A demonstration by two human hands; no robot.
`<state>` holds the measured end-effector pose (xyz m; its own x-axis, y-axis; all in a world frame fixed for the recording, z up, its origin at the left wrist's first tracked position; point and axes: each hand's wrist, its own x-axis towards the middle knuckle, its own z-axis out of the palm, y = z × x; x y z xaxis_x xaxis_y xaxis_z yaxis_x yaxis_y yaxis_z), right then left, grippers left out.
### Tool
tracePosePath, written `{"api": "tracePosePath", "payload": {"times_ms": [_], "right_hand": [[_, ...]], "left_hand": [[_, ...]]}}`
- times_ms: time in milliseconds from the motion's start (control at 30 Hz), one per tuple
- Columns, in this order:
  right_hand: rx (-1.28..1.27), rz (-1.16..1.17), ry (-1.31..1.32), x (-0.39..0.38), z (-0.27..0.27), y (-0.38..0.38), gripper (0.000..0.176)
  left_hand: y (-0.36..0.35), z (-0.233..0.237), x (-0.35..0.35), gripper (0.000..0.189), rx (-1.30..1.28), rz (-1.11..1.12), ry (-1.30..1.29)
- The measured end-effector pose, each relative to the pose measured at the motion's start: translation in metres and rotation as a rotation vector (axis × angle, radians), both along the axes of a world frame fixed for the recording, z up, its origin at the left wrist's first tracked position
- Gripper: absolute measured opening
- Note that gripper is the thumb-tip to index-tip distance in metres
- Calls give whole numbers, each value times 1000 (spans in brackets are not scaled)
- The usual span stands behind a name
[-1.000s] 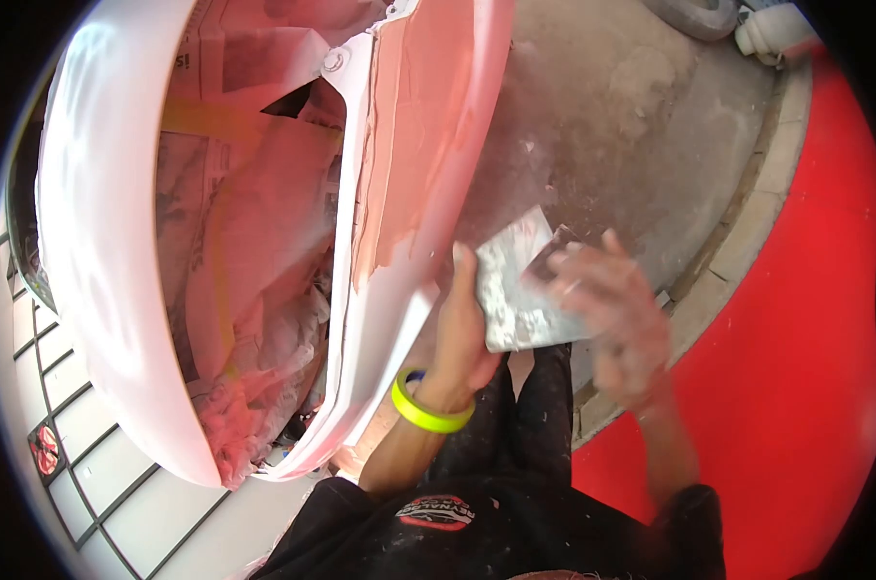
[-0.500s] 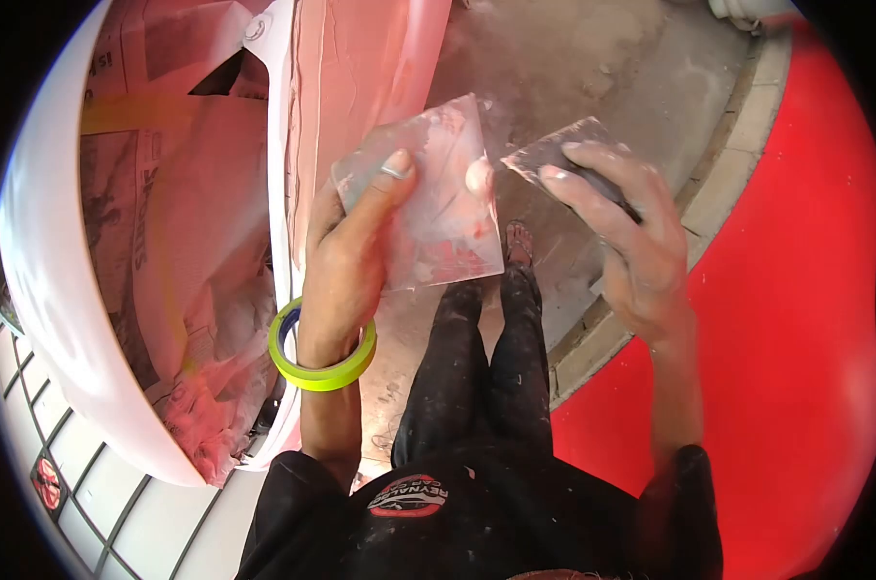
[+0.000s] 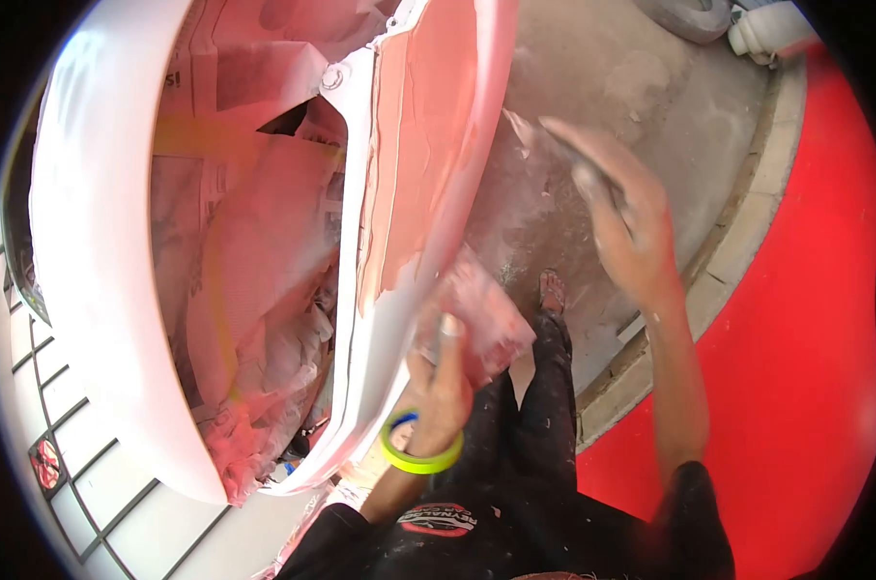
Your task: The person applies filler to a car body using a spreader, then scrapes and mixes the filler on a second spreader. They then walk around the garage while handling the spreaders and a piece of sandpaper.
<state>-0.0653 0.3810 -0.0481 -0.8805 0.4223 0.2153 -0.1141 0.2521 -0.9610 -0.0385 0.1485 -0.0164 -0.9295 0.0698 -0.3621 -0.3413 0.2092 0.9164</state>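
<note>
My left hand point(image 3: 443, 382) is closed on a clear flat plate point(image 3: 491, 319) smeared with pinkish putty, thumb on top, held low in front of my legs. Around that wrist hangs a yellow-green roll of tape point(image 3: 421, 466). My right hand point(image 3: 631, 217) grips a thin putty spreader point(image 3: 523, 133) between thumb and fingers; it is seen nearly edge-on and blurred, with pale putty at its tip. To its left is a white car body panel point(image 3: 476, 145), and a broad strip of pinkish-tan putty point(image 3: 414, 145) covers part of it.
Masking newspaper point(image 3: 264, 208) covers the opening behind the panel's edge. A white curved panel point(image 3: 95, 251) stands at far left. On the right is a glossy red surface point(image 3: 776, 338) beside a pale kerb point(image 3: 737, 227). A tyre point(image 3: 694, 21) lies on the dusty floor point(image 3: 592, 72).
My view has shifted, bringing the puttied panel nearer the middle. The left hand has lowered with the plate. The right hand's spreader has turned nearly edge-on.
</note>
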Motion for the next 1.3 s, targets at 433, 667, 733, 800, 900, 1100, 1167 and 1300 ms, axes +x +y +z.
{"api": "tracePosePath", "payload": {"times_ms": [433,667,733,800,900,1100,1167,1300], "right_hand": [[469,-319,246,-96,-15,-38,35],[494,-386,294,-85,-34,-77,35],[506,-330,227,-71,-29,-79,37],[514,-229,69,-54,-11,-71,40],[481,-258,202,-66,-6,-43,38],[495,-308,263,-108,0,-43,34],[495,-343,253,-109,-14,-46,35],[584,-366,262,-103,-25,-57,35]], "left_hand": [[-51,-38,62,27,193,-9,-453],[-79,-51,70,39,136,-171,-487],[-83,-53,70,40,112,-207,-507],[-83,-56,72,41,113,-201,-481],[-78,-53,71,43,162,-189,-482],[-74,-49,65,45,143,-236,-488],[-76,-51,66,45,134,-223,-514],[-82,-60,69,45,163,-211,-482]]}}
